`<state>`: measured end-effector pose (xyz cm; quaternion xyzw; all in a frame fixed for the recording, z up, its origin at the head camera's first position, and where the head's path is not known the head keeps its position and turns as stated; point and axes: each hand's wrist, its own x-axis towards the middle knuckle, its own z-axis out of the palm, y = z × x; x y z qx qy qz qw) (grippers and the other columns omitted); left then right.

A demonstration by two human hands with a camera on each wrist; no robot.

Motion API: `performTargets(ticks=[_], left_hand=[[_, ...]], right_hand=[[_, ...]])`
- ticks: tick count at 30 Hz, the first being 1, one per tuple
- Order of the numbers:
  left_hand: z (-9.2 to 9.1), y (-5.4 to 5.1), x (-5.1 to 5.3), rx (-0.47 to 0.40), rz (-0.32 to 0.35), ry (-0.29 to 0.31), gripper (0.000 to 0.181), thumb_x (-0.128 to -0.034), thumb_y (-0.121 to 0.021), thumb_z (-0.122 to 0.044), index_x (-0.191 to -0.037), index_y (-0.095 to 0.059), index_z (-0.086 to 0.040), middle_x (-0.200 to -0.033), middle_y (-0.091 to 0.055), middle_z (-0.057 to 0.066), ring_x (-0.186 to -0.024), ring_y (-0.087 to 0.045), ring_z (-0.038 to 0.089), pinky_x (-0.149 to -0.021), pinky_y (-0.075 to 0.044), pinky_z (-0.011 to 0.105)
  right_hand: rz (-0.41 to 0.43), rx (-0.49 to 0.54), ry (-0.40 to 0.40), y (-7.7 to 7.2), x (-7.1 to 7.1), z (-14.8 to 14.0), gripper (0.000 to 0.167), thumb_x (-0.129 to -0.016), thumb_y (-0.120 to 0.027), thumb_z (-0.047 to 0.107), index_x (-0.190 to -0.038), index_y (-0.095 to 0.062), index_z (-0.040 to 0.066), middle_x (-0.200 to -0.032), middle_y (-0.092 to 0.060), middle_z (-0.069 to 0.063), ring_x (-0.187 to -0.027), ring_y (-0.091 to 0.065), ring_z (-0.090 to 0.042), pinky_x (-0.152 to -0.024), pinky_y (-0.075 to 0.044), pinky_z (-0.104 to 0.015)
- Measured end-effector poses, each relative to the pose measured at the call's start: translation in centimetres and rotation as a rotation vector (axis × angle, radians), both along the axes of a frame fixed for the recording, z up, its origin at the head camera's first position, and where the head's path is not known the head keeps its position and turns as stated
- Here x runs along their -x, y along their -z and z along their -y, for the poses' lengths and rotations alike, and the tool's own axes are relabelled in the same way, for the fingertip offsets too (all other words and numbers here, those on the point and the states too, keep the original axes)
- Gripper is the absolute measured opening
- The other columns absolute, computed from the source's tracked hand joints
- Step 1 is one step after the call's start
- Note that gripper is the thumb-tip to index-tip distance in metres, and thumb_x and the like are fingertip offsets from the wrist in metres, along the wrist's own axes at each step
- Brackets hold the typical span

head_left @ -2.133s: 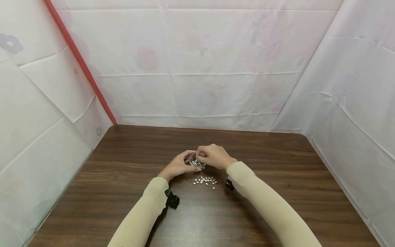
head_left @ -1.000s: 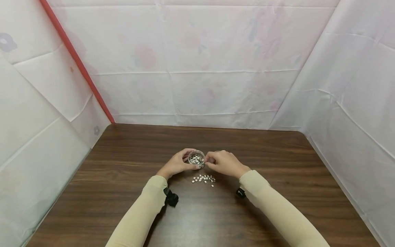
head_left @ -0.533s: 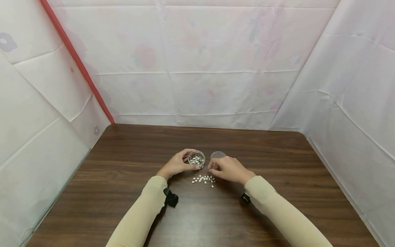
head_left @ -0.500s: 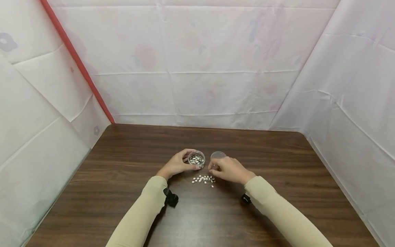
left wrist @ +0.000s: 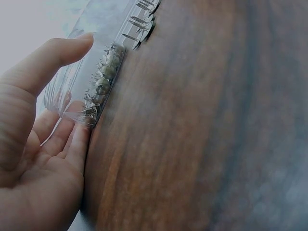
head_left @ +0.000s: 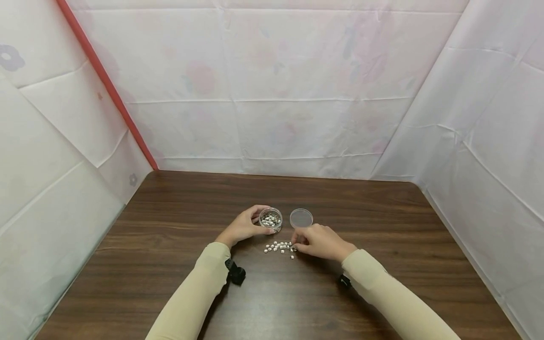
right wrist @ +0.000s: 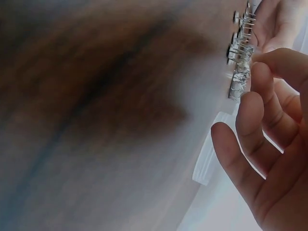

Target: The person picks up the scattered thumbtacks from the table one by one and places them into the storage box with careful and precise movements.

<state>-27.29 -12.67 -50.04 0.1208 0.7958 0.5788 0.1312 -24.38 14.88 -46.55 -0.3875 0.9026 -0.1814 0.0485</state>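
My left hand holds a clear round plastic jar, thumb on the near side and fingers on the far side. Silver thumbtacks lie in the bottom of this open-topped jar. A loose group of silver thumbtacks sits on the table just in front of it, many with pins up in the right wrist view. At the right end of that group is my right hand, thumb and forefinger tips close together at the tacks. Whether a tack is pinched between them is hidden.
A clear round lid lies flat on the table right of the jar, just beyond my right hand. The dark wood table meets pale patterned curtains at the back and both sides.
My right hand has moved from over the jar, right and toward me, down to the loose thumbtacks, uncovering the lid. My left hand stays on the jar.
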Motion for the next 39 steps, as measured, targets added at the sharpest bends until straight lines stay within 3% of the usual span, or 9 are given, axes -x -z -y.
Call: performTargets(ticks=[28,39], left_hand=[[-0.05,-0.04,-0.04,-0.002,-0.001,-0.002,0.075,-0.0764,-0.091,-0.024,-0.141,-0.054,-0.02,-0.134,-0.056,0.004,-0.132,-0.05,0.025,-0.108,-0.044,0.042],[0.13,0.02,0.08,0.011,-0.015,0.0,0.074,-0.0772,-0.09,-0.025,-0.141,-0.054,-0.02,-0.135,-0.056,0.004,-0.132,-0.049,0.027,-0.109,-0.043,0.042]], right_hand=[[0.002,-0.005,-0.02,0.6,-0.33,-0.47,0.005,-0.095,-0.071,0.022,-0.094,-0.071,0.027,-0.072,-0.054,0.021,-0.062,-0.05,0.002,-0.056,-0.045,-0.023],[0.001,0.009,-0.003,0.04,0.06,-0.88,0.004,-0.097,-0.068,0.023,-0.095,-0.071,0.023,-0.07,-0.055,0.021,-0.061,-0.051,0.002,-0.057,-0.047,-0.024]])
